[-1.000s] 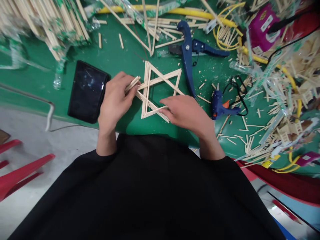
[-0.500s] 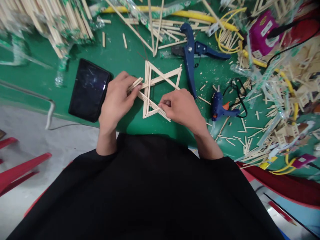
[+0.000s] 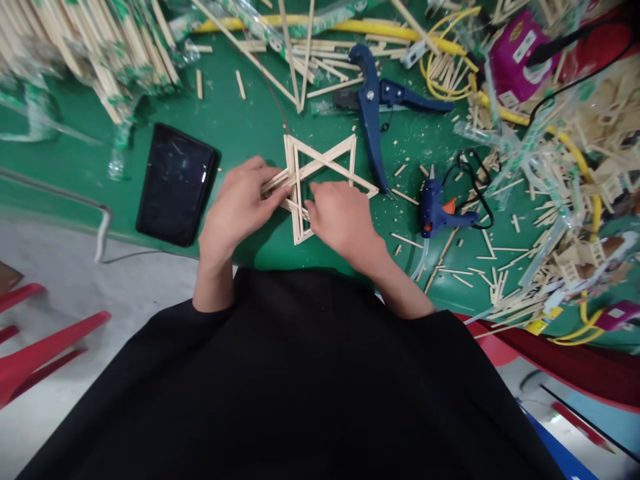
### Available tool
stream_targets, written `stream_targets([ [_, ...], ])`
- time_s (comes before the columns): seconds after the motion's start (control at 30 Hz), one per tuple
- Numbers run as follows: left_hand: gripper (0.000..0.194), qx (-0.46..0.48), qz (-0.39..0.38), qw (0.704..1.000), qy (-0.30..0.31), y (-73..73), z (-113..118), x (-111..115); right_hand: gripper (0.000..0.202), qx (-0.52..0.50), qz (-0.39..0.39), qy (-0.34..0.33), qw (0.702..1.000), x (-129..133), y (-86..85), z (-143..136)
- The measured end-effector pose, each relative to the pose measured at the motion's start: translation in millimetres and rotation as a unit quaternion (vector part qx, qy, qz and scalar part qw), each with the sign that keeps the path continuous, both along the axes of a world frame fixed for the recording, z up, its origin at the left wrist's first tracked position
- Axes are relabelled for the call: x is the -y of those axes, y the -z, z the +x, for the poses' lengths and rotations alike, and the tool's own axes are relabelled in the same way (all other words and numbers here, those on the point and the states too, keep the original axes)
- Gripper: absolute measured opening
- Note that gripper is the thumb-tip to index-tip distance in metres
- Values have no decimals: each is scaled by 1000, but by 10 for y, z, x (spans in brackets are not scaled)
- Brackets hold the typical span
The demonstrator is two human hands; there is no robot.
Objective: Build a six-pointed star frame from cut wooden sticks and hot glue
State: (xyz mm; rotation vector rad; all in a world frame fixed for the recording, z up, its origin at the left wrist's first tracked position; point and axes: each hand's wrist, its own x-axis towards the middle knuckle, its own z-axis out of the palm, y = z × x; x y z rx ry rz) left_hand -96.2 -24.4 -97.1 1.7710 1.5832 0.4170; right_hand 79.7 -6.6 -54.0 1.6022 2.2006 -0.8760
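Observation:
A six-pointed star of thin wooden sticks lies flat on the green table in front of me. My left hand is at its left point, thumb and fingers closed on a few short wooden sticks that rest against the star. Over the star's lower right part is my right hand, its fingers bent, with thumb and fingertip at the star's inner sticks. The palm hides some of the lower sticks.
A black tablet-like device lies left. To the right are a blue cutter and a blue glue gun with its cord. Bundled sticks fill the upper left; loose sticks, offcuts and plastic wrap cover the right side.
My right hand has moved left along the star, towards its middle. The star has turned slightly, and the sticks in my left hand now lie lower against it.

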Motion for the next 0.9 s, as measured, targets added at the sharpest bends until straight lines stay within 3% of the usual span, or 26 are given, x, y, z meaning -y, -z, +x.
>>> stream_targets([
  [0.37, 15, 20, 3, 1000, -12, 7, 5, 15, 30, -87, 50, 98, 990, -60, 268, -98],
  [0.67, 12, 20, -13, 999, -32, 0, 18, 19, 24, -73, 61, 126, 987, -19, 77, 15],
  [0.8, 11, 16, -8, 999, -32, 6, 20, 18, 18, -202, 89, 157, 963, 47, 119, 75],
  [0.9, 12, 11, -6, 1000, -26, 8, 18, 14, 14, -342, 105, 160, 920, 100, 203, 69],
])
